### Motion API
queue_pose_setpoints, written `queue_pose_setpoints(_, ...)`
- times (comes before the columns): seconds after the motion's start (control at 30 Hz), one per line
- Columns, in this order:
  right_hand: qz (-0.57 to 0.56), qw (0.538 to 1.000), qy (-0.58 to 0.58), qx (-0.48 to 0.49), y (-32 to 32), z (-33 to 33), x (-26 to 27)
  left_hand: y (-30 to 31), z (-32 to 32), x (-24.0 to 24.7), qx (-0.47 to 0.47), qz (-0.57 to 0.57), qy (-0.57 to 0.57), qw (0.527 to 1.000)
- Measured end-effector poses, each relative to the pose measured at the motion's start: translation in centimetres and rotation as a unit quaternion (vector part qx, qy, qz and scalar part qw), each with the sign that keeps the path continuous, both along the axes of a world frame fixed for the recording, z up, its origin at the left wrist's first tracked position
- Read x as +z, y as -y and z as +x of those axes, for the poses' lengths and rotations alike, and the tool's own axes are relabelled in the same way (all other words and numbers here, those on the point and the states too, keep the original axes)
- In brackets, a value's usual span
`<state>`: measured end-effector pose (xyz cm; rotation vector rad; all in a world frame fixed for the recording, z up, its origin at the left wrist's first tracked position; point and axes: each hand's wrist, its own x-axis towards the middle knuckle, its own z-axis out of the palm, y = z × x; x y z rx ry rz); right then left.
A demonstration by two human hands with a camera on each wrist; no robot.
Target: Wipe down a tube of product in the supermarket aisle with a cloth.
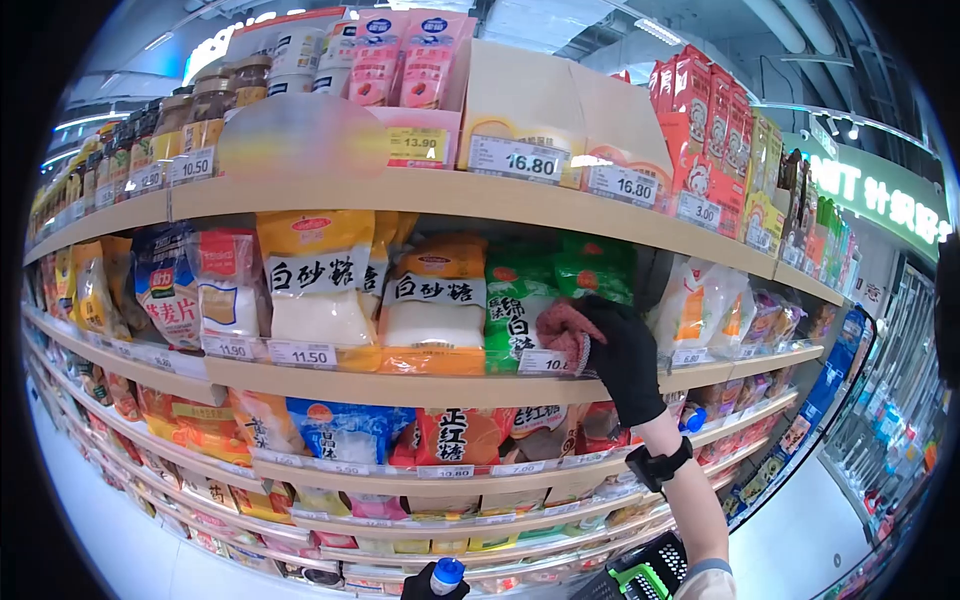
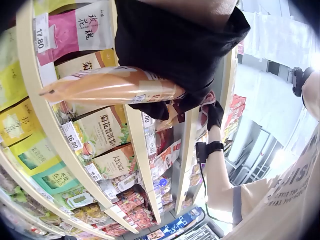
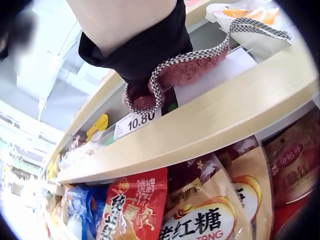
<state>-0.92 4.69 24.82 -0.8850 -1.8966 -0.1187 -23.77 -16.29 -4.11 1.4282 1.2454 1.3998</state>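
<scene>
My black-gloved right hand (image 1: 622, 352) grips a dusty-pink cloth (image 1: 566, 330) at the front edge of the middle shelf. The cloth, with black-and-white checked trim, lies over part of the 10.80 price label (image 3: 135, 124). Green bags of white sugar (image 1: 512, 305) stand right behind it. Low in the head view, my black-gloved left hand (image 1: 420, 585) holds a container with a blue cap (image 1: 448, 572). From the left wrist, its body shows as a glossy orange container (image 2: 110, 90), tapering at the far end; the glove hides its upper part.
Yellow bags of white sugar (image 1: 320, 285) stand left of the green ones. Red and brown sugar bags (image 3: 135, 205) fill the shelf below. A black basket (image 1: 650, 570) with a green part is at the lower right, beside the forearm. Boxes and jars line the top shelf (image 1: 400, 195).
</scene>
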Motion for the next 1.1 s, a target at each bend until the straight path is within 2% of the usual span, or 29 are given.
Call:
queue_pose_setpoints(0.03, 0.060, 0.997, 0.027, -0.026, 0.5, -0.2, 0.3, 0.1, 0.0, 0.1, 0.013, -0.002, -0.029, 1.000)
queue_pose_setpoints(0.1, 0.152, 0.983, 0.075, -0.071, 0.9, -0.3, 0.4, 0.4, 0.0, 0.6, 0.011, -0.003, -0.006, 1.000)
queue_pose_setpoints(0.33, 0.106, 0.991, 0.070, -0.046, 4.4, -0.3, -1.6, -0.5, -0.4, -2.7, -0.006, -0.043, 0.050, 0.998)
queue_pose_setpoints(0.37, 0.119, 0.992, -0.016, -0.050, 4.9, -0.2, -2.3, 0.2, 0.0, 1.7, -0.026, -0.137, 0.092, 0.986)
queue_pose_setpoints(0.4, 0.127, 0.985, -0.102, -0.055, 5.6, -0.1, -3.2, 0.0, 0.4, 1.2, -0.008, -0.101, 0.137, 0.985)
queue_pose_setpoints(0.43, 0.147, 0.979, -0.138, -0.041, 6.8, 0.0, -4.2, -0.6, -0.1, 0.2, -0.001, -0.092, 0.180, 0.979)
queue_pose_setpoints(0.47, 0.173, 0.976, -0.118, -0.066, 7.4, 0.5, -6.6, -1.0, -0.3, -0.2, 0.009, -0.084, 0.225, 0.971)
queue_pose_setpoints(0.53, 0.036, 0.993, -0.104, 0.030, 9.3, -0.2, -13.0, -2.2, 0.3, 0.4, 0.087, -0.037, 0.296, 0.950)
queue_pose_setpoints(0.57, -0.047, 0.994, -0.055, 0.084, 10.3, -1.4, -15.0, -2.9, 0.6, 1.7, 0.121, -0.011, 0.292, 0.949)
queue_pose_setpoints(0.6, -0.128, 0.982, -0.010, 0.141, 11.3, -2.6, -16.8, -3.9, 0.8, 3.1, 0.155, 0.017, 0.284, 0.946)
queue_pose_setpoints(0.63, -0.188, 0.969, 0.006, 0.159, 11.8, -3.5, -18.8, -4.6, 1.1, 4.2, 0.138, 0.016, 0.343, 0.929)
queue_pose_setpoints(0.67, -0.249, 0.952, 0.021, 0.178, 12.0, -4.2, -21.1, -5.1, 1.3, 5.1, 0.124, 0.014, 0.399, 0.908)
queue_pose_setpoints(0.7, -0.317, 0.926, -0.040, 0.200, 12.0, -4.7, -23.8, -5.6, 1.3, 5.9, 0.073, 0.015, 0.443, 0.894)
queue_pose_setpoints(0.73, -0.403, 0.892, -0.053, 0.196, 12.0, -4.7, -24.4, -6.0, 1.4, 6.7, 0.020, 0.020, 0.486, 0.873)
queue_pose_setpoints(0.8, -0.566, 0.764, -0.245, 0.189, 11.5, -4.7, -25.4, -6.4, 2.3, 7.9, -0.018, 0.069, 0.454, 0.888)
queue_pose_setpoints(0.87, -0.492, 0.747, -0.368, 0.253, 11.0, -4.7, -25.3, -6.3, 3.0, 8.3, -0.023, 0.068, 0.462, 0.884)
queue_pose_setpoints(0.93, -0.508, 0.666, -0.441, 0.323, 10.4, -4.1, -24.4, -6.0, 3.6, 8.8, -0.032, 0.070, 0.424, 0.902)
queue_pose_setpoints(1.0, -0.504, 0.595, -0.517, 0.354, 8.8, -3.7, -25.1, -5.7, 3.8, 8.2, -0.043, 0.045, 0.383, 0.922)
queue_pose_setpoints(1.03, -0.381, 0.796, -0.413, 0.226, 9.4, -3.7, -25.6, -5.4, 4.2, 8.1, 0.000, 0.025, 0.313, 0.950)
queue_pose_setpoints(1.07, -0.392, 0.792, -0.427, 0.192, 9.6, -3.8, -24.2, -5.3, 4.6, 8.1, 0.043, 0.007, 0.239, 0.970)
queue_pose_setpoints(1.1, -0.390, 0.779, -0.448, 0.201, 9.5, -4.2, -24.3, -5.3, 5.0, 8.2, 0.057, 0.018, 0.242, 0.968)
